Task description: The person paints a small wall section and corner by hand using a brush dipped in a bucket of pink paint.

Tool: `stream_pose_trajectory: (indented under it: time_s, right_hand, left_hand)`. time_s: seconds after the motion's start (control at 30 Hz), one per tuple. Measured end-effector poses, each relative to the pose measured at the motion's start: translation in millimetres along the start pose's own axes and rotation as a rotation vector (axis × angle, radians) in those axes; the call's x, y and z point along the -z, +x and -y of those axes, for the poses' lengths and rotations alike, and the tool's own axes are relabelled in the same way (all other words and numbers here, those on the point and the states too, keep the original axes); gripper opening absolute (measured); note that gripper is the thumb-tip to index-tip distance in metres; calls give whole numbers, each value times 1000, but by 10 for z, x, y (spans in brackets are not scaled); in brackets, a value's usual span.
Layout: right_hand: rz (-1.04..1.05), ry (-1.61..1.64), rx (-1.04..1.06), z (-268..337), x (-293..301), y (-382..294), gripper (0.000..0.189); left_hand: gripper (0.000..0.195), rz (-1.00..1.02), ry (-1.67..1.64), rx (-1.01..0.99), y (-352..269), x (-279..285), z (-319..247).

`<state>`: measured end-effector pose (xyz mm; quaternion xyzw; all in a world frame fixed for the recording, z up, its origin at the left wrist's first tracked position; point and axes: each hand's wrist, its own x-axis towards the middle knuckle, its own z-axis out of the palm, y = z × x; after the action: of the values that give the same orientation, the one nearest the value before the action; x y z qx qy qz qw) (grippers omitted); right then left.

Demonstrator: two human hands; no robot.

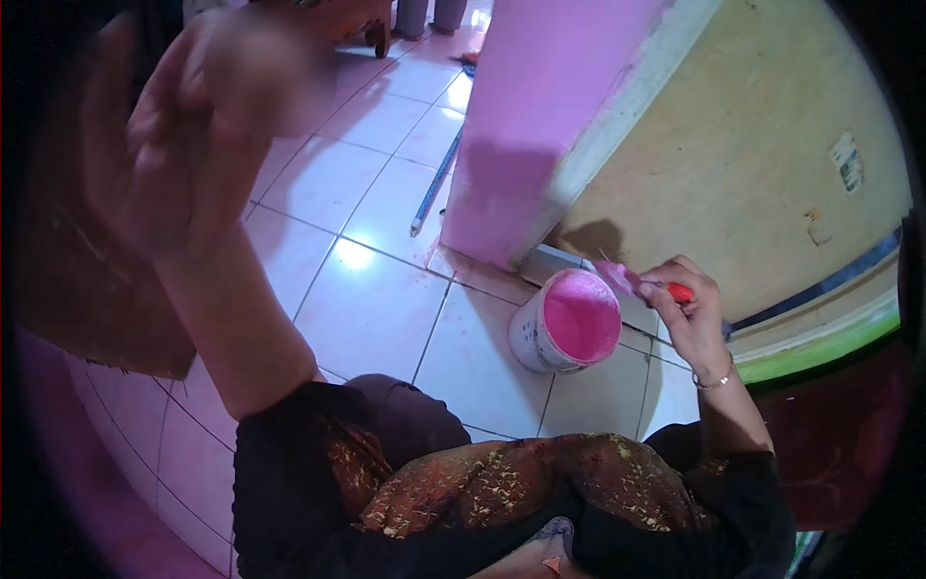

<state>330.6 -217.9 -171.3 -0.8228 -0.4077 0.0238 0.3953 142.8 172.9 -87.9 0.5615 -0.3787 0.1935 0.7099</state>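
My right hand (687,307) grips a paintbrush with a red handle (678,292). Its bristles (617,277) are coated in pink and sit beside the upper right rim of a white plastic bucket (527,340). Pink paint (575,326) lies inside the bucket, and smears cover its inner wall. Raised close to the camera at upper left, my left hand (173,145) is blurred, with fingers apart and nothing visible in it.
A pink wall end (506,181) with an unpainted pale edge stands beyond the bucket. To its right is a beige panel (694,159). A blue patterned stick (438,181) lies on the white floor tiles (376,311). Farther back are wooden furniture (362,22) and a person's legs (427,14).
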Motion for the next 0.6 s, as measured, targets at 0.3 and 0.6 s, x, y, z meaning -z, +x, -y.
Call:
stream_pose_trajectory:
  time_s: [0.3,0.6]
  right_hand:
    - [-145,-9,-37,-280,540,-473,7]
    - [-267,-12,28,-616,747,-721,3]
  left_hand:
    - [32,387,-150,-74,388,-1176,20]
    - [35,391,-379,-43,598,-1924,-253]
